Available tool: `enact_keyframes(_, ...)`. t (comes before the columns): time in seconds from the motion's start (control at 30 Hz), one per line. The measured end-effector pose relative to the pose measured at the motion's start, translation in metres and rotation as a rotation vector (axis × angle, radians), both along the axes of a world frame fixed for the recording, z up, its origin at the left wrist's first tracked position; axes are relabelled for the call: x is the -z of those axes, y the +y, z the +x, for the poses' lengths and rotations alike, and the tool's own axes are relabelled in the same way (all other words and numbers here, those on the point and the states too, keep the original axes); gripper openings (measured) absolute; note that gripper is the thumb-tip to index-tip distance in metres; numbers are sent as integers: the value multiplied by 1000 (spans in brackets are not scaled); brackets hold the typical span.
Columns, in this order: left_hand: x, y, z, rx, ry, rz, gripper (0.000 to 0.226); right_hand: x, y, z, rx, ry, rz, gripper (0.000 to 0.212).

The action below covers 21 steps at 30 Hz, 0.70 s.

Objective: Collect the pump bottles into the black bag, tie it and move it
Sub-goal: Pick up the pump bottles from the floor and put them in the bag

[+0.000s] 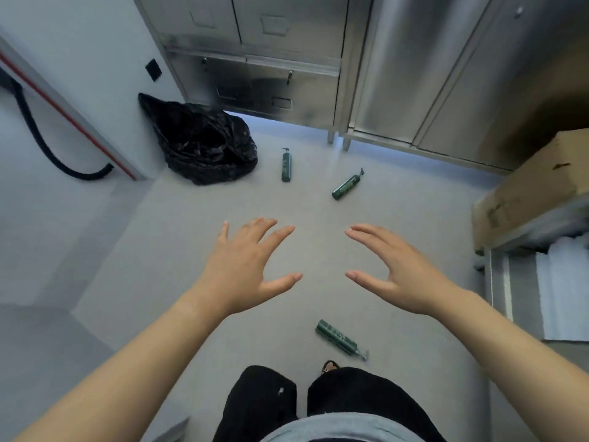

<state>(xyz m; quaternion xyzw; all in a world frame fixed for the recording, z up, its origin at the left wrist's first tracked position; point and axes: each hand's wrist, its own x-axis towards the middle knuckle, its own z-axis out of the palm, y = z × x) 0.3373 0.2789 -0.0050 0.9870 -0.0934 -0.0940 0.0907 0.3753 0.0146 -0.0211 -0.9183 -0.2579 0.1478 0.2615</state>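
Three dark green pump bottles lie on the grey floor. One bottle [286, 164] lies just right of the crumpled black bag [204, 141], which slumps in the far left corner. A second bottle [346, 186] lies tilted further right. The third bottle [340, 337] lies close to my feet, pump pointing right. My left hand [247, 266] and my right hand [395, 269] hover side by side above the floor, fingers spread, holding nothing, well short of the far bottles.
Steel cabinets [287, 59] on legs line the far wall. A cardboard box [535, 189] sits on a shelf at the right, white packages beneath. A black hose [41, 138] and a red-striped wall edge stand at the left. My dark trouser legs [318, 406] fill the bottom.
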Motion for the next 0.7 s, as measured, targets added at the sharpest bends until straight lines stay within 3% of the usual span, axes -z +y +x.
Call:
enact_keyframes(0.4, 22, -2, 191, 701, 52, 43, 81, 0, 30, 8, 682, 39, -101, 68)
enact_keyframes(0.57, 21, -17, 226, 1001, 39, 109, 82, -4, 58, -23, 961, 32, -159, 69)
enact_keyframes(0.7, 25, -32, 225, 1112, 29, 112, 76, 5, 71, -54, 1114, 39, -189, 73)
